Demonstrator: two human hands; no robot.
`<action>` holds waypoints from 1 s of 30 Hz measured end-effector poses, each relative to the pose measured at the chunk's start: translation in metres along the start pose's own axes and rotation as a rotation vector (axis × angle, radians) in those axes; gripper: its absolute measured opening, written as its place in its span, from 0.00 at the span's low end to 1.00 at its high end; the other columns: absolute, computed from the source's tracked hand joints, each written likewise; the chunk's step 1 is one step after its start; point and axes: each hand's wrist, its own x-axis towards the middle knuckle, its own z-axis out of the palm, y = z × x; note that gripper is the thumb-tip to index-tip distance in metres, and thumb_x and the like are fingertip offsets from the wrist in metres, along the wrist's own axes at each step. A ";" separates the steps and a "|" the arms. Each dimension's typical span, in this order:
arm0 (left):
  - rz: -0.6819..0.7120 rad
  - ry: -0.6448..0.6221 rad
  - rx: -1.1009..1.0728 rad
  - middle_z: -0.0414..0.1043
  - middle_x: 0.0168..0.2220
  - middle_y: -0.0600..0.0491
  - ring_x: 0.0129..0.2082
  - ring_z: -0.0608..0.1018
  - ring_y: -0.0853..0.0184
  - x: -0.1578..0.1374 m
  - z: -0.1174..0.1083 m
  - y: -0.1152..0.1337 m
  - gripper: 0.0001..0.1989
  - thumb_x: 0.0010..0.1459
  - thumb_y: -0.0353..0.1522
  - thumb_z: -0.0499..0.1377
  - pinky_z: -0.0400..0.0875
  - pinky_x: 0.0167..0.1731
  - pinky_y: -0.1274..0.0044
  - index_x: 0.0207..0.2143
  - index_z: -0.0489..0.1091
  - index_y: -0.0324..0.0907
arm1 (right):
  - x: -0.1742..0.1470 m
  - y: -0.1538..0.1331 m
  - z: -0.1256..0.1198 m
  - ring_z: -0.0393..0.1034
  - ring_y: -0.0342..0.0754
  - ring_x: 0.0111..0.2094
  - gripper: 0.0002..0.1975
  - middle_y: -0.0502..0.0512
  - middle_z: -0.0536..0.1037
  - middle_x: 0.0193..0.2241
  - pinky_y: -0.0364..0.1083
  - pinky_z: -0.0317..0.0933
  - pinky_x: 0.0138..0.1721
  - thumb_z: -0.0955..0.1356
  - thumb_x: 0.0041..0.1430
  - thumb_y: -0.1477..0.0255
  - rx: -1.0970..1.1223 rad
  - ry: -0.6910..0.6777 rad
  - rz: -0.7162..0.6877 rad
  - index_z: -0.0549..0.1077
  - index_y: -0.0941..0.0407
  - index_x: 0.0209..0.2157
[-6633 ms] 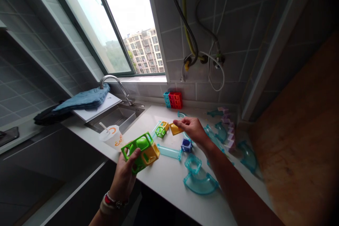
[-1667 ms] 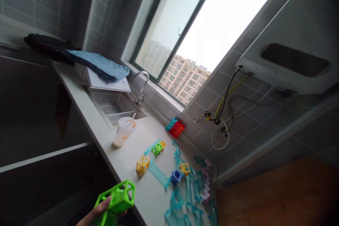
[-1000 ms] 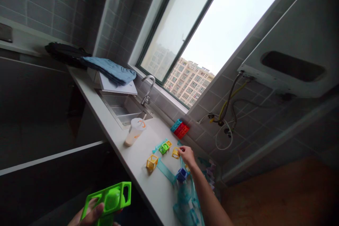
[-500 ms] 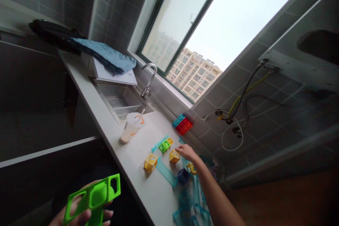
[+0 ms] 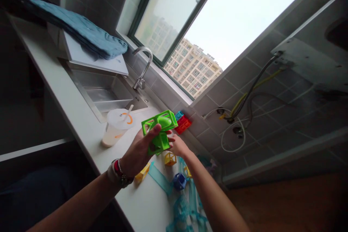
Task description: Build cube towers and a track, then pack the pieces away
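My left hand [image 5: 137,154] is closed around a bright green plastic toy block piece [image 5: 163,121], made of joined open-framed cubes, and holds it above the counter. Right behind that piece is my right hand [image 5: 179,147]; its fingers are mostly hidden, so whether it grips anything is unclear. A yellow open-framed cube [image 5: 170,159] lies below the two hands. Another yellow block [image 5: 143,173] is partly covered by my left wrist. Between them runs a flat translucent teal strip [image 5: 160,177], with a dark blue cube [image 5: 179,181] at its right.
A lidded plastic cup with a straw [image 5: 115,127] stands left of my hands, near the steel sink [image 5: 100,88] and faucet [image 5: 144,67]. Red blocks [image 5: 183,124] rest against the tiled wall. Tangled teal pieces [image 5: 186,208] cover the near counter. Folded blue cloth [image 5: 81,29] lies beyond the sink.
My left hand has brought the green piece up and right, from beside the counter to over it. My right hand has moved up and left from the yellow cube. The view has shifted.
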 end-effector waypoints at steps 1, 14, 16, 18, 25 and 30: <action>-0.011 -0.011 0.007 0.83 0.43 0.43 0.43 0.86 0.49 0.005 -0.001 -0.002 0.24 0.53 0.44 0.73 0.84 0.36 0.65 0.48 0.75 0.41 | 0.001 0.003 0.004 0.70 0.52 0.48 0.11 0.57 0.74 0.45 0.48 0.62 0.51 0.77 0.56 0.72 0.030 0.023 -0.004 0.81 0.55 0.42; 0.042 0.071 0.145 0.80 0.47 0.48 0.35 0.86 0.60 0.033 -0.044 -0.028 0.34 0.53 0.37 0.75 0.82 0.34 0.72 0.56 0.62 0.45 | -0.031 0.025 0.002 0.73 0.55 0.48 0.10 0.58 0.78 0.46 0.50 0.69 0.45 0.74 0.57 0.63 0.839 0.242 -0.016 0.74 0.53 0.32; 0.042 0.078 0.156 0.80 0.46 0.49 0.35 0.86 0.59 0.035 -0.043 -0.034 0.35 0.53 0.38 0.75 0.81 0.34 0.71 0.56 0.61 0.45 | -0.040 0.024 0.001 0.75 0.51 0.40 0.13 0.55 0.79 0.38 0.48 0.70 0.41 0.73 0.56 0.60 1.006 0.249 0.019 0.71 0.53 0.30; 0.033 0.088 0.171 0.80 0.45 0.48 0.36 0.86 0.58 0.036 -0.044 -0.041 0.34 0.53 0.39 0.75 0.81 0.34 0.71 0.55 0.62 0.44 | -0.048 0.024 0.001 0.73 0.47 0.32 0.14 0.50 0.77 0.31 0.47 0.70 0.37 0.73 0.55 0.60 1.153 0.268 0.066 0.67 0.52 0.29; -0.059 0.128 0.225 0.80 0.43 0.47 0.38 0.86 0.58 0.041 -0.055 -0.068 0.29 0.53 0.43 0.73 0.80 0.36 0.71 0.51 0.70 0.39 | -0.065 0.022 0.002 0.72 0.46 0.30 0.12 0.48 0.77 0.30 0.46 0.71 0.31 0.72 0.54 0.61 1.466 0.352 0.183 0.68 0.51 0.31; -0.053 0.151 0.247 0.81 0.45 0.44 0.41 0.85 0.57 0.041 -0.058 -0.078 0.30 0.53 0.44 0.73 0.79 0.38 0.71 0.52 0.71 0.39 | -0.070 0.014 0.010 0.70 0.45 0.29 0.09 0.47 0.75 0.28 0.42 0.67 0.31 0.72 0.53 0.65 1.573 0.401 0.181 0.70 0.52 0.30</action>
